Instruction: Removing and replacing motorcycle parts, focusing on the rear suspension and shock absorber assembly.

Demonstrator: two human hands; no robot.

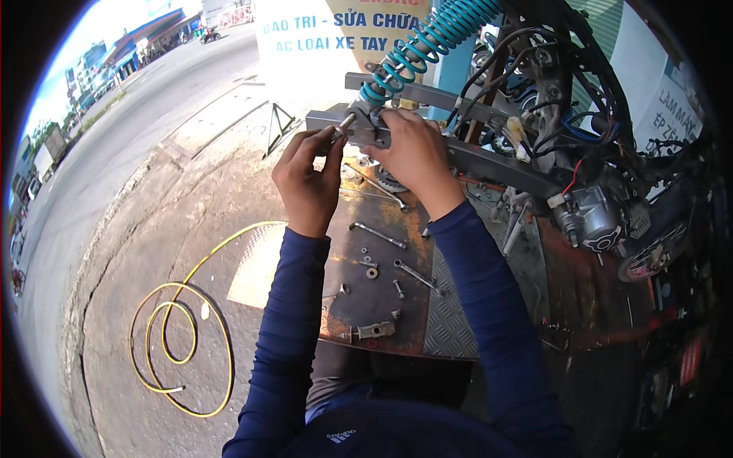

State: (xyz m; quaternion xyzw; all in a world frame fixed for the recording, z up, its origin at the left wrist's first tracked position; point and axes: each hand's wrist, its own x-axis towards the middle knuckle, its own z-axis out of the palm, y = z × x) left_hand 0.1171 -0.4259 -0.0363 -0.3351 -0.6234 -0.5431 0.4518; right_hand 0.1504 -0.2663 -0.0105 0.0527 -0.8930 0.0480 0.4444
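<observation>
Bolt [347,122] in the head view sits pinched between thumb and fingers of the left hand [309,179], beside the lower end of the shock [427,49], while the right hand [416,160] has its thumb and fingers parted around the swingarm [496,163]. The step seems to be working the bolt at this mount, though the fingers hide whether it goes in or out; next calls for holding it in line.
</observation>
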